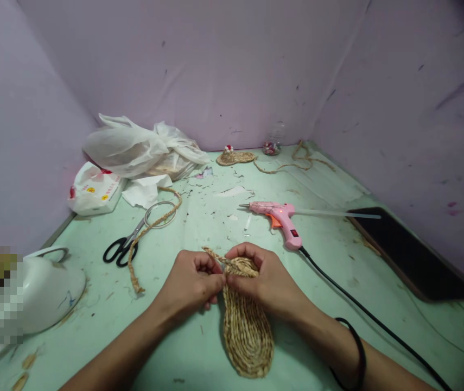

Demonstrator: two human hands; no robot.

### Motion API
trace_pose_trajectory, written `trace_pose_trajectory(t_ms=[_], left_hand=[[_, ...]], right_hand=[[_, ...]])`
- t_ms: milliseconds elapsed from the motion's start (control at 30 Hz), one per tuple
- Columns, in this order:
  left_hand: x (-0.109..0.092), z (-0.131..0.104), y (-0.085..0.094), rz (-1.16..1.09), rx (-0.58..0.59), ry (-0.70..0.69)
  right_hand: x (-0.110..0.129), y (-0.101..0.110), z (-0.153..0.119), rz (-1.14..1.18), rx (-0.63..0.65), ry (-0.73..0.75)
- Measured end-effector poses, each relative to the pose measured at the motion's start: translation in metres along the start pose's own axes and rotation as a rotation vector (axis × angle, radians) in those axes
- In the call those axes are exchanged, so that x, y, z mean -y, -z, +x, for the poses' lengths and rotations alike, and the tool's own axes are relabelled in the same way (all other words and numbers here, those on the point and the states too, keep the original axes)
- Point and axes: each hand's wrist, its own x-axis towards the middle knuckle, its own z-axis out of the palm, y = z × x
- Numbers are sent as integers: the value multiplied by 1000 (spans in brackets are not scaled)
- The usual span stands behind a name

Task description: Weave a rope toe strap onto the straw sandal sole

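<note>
A sole-shaped piece of coiled straw braid (pixel 248 331) stands out from my hands toward the table's near edge. A short braided straw cord (pixel 214 253) lies across its far end, with a loose tip poking out to the left. My left hand (pixel 197 282) is closed, thumb and fingers pinching by the sole's left edge where the cord meets it; the exact pinch point is partly hidden. Curled over the far end, my right hand (pixel 266 274) grips the straw sole, thumb on its face and fingers at the top edge.
A pink glue gun (pixel 274 212) with a glue stick lies beyond my right hand, its black cable (pixel 349 293) trailing right. Scissors (pixel 128 244) and loose braid (pixel 132 271) lie left. A phone-like dark slab (pixel 411 255), plastic bag (pixel 146 144), white pot (pixel 52 293) and small straw slipper (pixel 235 157) surround.
</note>
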Motion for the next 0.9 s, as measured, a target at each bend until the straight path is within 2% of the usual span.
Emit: trace_pose_trajectory(t_ms=[100, 200, 267, 333, 533, 700, 900], left_hand=[[-3, 3, 2, 83, 19, 11], [-3, 3, -2, 127, -47, -21], [-1, 3, -7, 85, -97, -31], [3, 4, -10, -6, -99, -17], [17, 11, -7, -283, 62, -15], [17, 12, -5, -343, 133, -5], [13, 11, -5, -370, 179, -3]], right_hand=[[0, -3, -1, -48, 0, 13], [1, -6, -1, -43, -24, 4], [2, -7, 0, -11, -40, -18], [2, -7, 0, 41, -38, -43], [1, -6, 0, 174, 47, -98], [0, -6, -1, 178, 56, -82], [1, -7, -2, 254, 123, -113]])
